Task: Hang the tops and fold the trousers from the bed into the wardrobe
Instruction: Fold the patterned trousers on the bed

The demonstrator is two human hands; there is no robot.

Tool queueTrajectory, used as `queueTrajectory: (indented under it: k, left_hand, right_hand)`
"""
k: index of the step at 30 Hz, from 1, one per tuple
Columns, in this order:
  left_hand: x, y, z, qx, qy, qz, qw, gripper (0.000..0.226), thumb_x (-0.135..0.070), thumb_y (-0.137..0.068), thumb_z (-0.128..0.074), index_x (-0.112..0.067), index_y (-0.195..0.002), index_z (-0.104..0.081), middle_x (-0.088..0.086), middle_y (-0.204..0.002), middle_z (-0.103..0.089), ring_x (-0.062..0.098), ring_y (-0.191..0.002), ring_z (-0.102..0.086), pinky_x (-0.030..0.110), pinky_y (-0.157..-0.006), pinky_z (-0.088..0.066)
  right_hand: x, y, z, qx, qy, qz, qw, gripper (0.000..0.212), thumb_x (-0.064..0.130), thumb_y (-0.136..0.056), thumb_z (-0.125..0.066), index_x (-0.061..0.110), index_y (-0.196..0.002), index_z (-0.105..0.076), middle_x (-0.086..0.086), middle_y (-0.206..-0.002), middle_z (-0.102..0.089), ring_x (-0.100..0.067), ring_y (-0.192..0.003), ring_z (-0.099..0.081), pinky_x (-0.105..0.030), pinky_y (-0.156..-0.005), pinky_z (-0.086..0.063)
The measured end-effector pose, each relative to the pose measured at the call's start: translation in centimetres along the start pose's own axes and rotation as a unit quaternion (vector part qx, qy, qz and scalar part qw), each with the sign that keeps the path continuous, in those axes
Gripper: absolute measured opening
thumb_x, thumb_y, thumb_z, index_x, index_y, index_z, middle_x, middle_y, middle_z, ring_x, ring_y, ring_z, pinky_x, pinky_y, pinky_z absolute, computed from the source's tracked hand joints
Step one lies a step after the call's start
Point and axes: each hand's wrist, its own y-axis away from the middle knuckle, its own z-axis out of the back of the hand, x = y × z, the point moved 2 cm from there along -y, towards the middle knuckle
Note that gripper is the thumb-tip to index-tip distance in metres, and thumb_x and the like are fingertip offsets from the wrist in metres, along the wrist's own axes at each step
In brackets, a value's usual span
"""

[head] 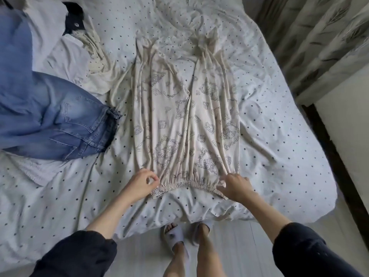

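I take the bed (279, 136) as my landmark; its dotted sheet fills most of the view, its near edge runs just above my slippered feet (173, 234), and its right edge drops to a dark strip of floor beside the curtain (319, 37); bare sheet lies open on the bed's right side and along its near left. The printed trousers (185, 120) lie flat down the middle of the bed, legs stretched toward its far end, elastic waistband (187, 185) close to the near edge; the leg ends bunch into creases and I cannot make out the hems clearly. The blue jeans (60, 124) sprawl on the bed's left side, cut off by the frame's left border; beyond them, toward the far left corner, a pale top (79, 62) and a dark garment (74, 17) are heaped, their shapes hard to read. My left hand (139, 185) reaches over the near edge with forearm extended, thumb and forefinger pinching the waistband's left corner; my right hand (235, 186) mirrors it, knuckles up, fingers curled and grasping the waistband's right corner.
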Motion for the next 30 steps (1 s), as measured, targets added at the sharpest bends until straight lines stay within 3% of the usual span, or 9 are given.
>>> queueTrajectory:
  k: [5,9,12,15,17,21,24,26,30]
  left_hand:
    - [2.0,-3.4,1.7,-0.228,0.185,0.126,0.948,0.031,-0.017,-0.085,-0.067,-0.004,-0.109,-0.052,0.010,-0.100,-0.053,0.026,-0.093,-0.056,0.040,-0.088,-0.048]
    - [3.2,-5.6,1.8,-0.188,0.306,0.189,0.914,0.025,-0.031,-0.069,-0.073,-0.017,-0.074,-0.052,0.010,-0.081,-0.060,0.025,-0.079,-0.057,0.034,-0.071,-0.045]
    - [3.4,-5.9,2.4,-0.182,0.343,0.178,0.904,0.014,-0.017,-0.079,-0.067,-0.011,-0.070,-0.058,0.010,-0.072,-0.058,0.021,-0.072,-0.052,0.031,-0.063,-0.040]
    - [1.7,-4.8,3.7,-0.167,0.411,0.130,0.887,0.009,-0.006,-0.089,-0.058,-0.007,-0.080,-0.058,0.012,-0.080,-0.062,0.021,-0.074,-0.060,0.032,-0.064,-0.054]
    - [-0.1,-3.6,4.4,-0.125,0.450,0.084,0.881,0.005,-0.002,-0.090,-0.055,-0.006,-0.091,-0.058,0.010,-0.088,-0.065,0.018,-0.079,-0.063,0.027,-0.060,-0.057]
    - [-3.1,-3.6,5.5,-0.069,0.468,0.030,0.881,0.029,0.004,-0.089,-0.052,-0.016,-0.110,-0.054,0.009,-0.097,-0.066,0.019,-0.083,-0.064,0.031,-0.061,-0.059]
    - [-5.4,-5.4,6.0,-0.050,0.471,0.015,0.881,0.039,0.006,-0.085,-0.050,-0.021,-0.113,-0.053,0.016,-0.104,-0.060,0.024,-0.082,-0.062,0.035,-0.055,-0.056]
    - [-7.6,-7.2,5.9,-0.047,0.470,0.022,0.881,0.036,0.005,-0.082,-0.048,-0.020,-0.107,-0.054,0.015,-0.103,-0.054,0.025,-0.079,-0.059,0.032,-0.053,-0.054]
    - [-12.4,-12.2,5.2,-0.088,0.522,0.097,0.843,0.052,0.007,-0.074,-0.047,-0.005,-0.125,-0.046,0.011,-0.097,-0.056,0.020,-0.073,-0.056,0.031,-0.057,-0.055]
  right_hand:
    - [6.3,-1.7,-1.4,-0.101,-0.123,0.111,0.981,0.027,0.026,-0.096,-0.048,0.016,-0.118,-0.061,-0.006,-0.115,-0.059,-0.025,-0.109,-0.053,-0.034,-0.088,-0.045]
    - [11.6,-1.9,-2.6,-0.073,-0.184,0.191,0.961,0.029,0.026,-0.095,-0.051,0.014,-0.120,-0.060,-0.007,-0.115,-0.059,-0.024,-0.104,-0.058,-0.037,-0.089,-0.047]
    - [14.6,-2.5,-3.6,-0.038,-0.195,0.202,0.959,0.041,0.036,-0.091,-0.057,0.013,-0.124,-0.055,-0.008,-0.117,-0.057,-0.025,-0.106,-0.056,-0.037,-0.091,-0.046]
    - [16.5,-2.8,-4.0,-0.018,-0.183,0.168,0.968,0.071,0.061,-0.081,-0.057,0.012,-0.130,-0.041,-0.008,-0.128,-0.049,-0.027,-0.118,-0.048,-0.040,-0.097,-0.043]
    - [17.2,-2.6,-4.0,-0.028,-0.184,0.127,0.974,0.072,0.066,-0.079,-0.054,0.009,-0.121,-0.041,-0.010,-0.125,-0.048,-0.027,-0.117,-0.046,-0.041,-0.096,-0.042]
    - [16.5,-2.2,-3.1,-0.121,-0.284,0.094,0.947,0.021,0.026,-0.094,-0.048,0.013,-0.079,-0.041,-0.016,-0.096,-0.055,-0.032,-0.087,-0.054,-0.035,-0.065,-0.034]
    - [13.6,-1.6,-1.6,-0.120,-0.354,0.096,0.922,0.040,0.034,-0.093,-0.047,0.008,-0.064,-0.041,-0.017,-0.071,-0.054,-0.031,-0.063,-0.048,-0.039,-0.059,-0.036]
    - [10.9,-0.9,-0.1,-0.119,-0.392,0.093,0.907,0.053,0.045,-0.088,-0.043,-0.003,-0.068,-0.054,-0.019,-0.075,-0.060,-0.033,-0.065,-0.057,-0.042,-0.064,-0.046]
    - [5.0,-0.6,2.3,-0.138,-0.387,0.084,0.908,0.040,0.024,-0.096,-0.051,-0.007,-0.074,-0.063,-0.011,-0.093,-0.052,-0.025,-0.079,-0.055,-0.037,-0.077,-0.045]
